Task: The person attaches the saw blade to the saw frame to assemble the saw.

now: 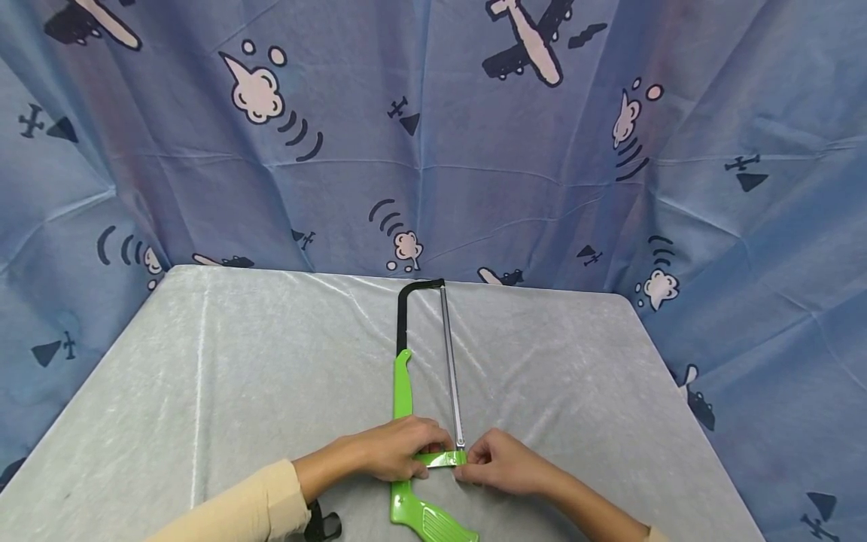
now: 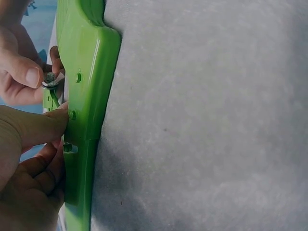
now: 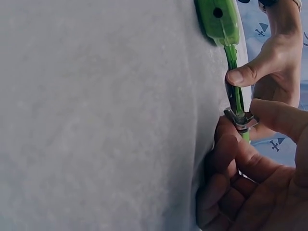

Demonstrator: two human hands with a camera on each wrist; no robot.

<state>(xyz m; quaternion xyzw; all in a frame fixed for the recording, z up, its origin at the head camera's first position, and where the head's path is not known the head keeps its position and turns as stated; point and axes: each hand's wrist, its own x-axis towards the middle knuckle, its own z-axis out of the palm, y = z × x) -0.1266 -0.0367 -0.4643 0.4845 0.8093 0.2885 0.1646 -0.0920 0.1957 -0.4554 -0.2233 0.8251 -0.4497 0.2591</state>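
A hacksaw [image 1: 403,388] with a green handle and a black front bow lies on the cloth, its handle towards me. Its silver blade [image 1: 450,361] runs along the right side. My left hand [image 1: 400,448] grips the green crosspiece [image 1: 443,458] by the blade's near end, thumb on the near side. At the crosspiece's outer end, my right hand [image 1: 504,461] pinches a metal wing nut [image 3: 238,118] between thumb and fingers. A threaded screw end [image 2: 49,78] shows beside the right thumb in the left wrist view. Part of the crosspiece is hidden by fingers.
A pale grey cloth [image 1: 284,361] with creases covers the table. Behind and at both sides hangs a blue curtain [image 1: 352,90] printed with planes and clouds. Near the left sleeve is a black object [image 1: 327,525], partly hidden.
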